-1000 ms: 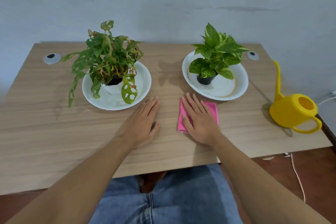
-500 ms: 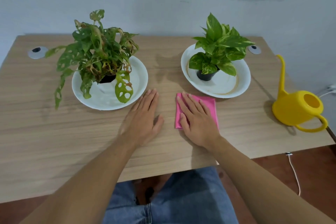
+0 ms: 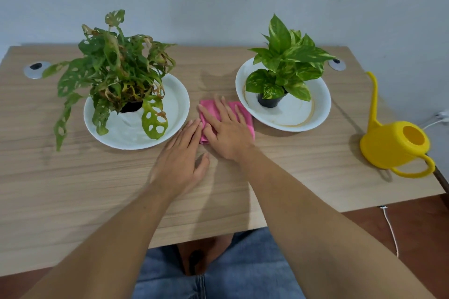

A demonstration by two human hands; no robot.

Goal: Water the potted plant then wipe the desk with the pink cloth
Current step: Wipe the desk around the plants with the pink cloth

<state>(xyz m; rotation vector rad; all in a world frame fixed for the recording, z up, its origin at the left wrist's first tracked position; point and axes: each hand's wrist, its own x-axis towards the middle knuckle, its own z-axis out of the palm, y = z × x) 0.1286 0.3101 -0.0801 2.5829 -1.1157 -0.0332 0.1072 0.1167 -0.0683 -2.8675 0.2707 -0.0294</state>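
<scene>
While the can [image 3: 393, 144] sits idle at right: wiping under way, watering judged done.
Change: cloth [image 3: 245, 114] pushed farther up the worktop [image 3: 303, 177], now between both plates.
Right hand [image 3: 226, 132]: flat, open, pressing cloth.
Left hand [image 3: 181, 160]: flat, open, on bare worktop beside cloth.

Right hand [image 3: 227, 132] lies flat on pink cloth [image 3: 245, 114] between plates.

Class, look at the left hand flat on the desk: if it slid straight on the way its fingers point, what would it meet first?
Most likely the left edge of the pink cloth, just ahead of the left hand; its fingertips nearly touch it already.
</scene>
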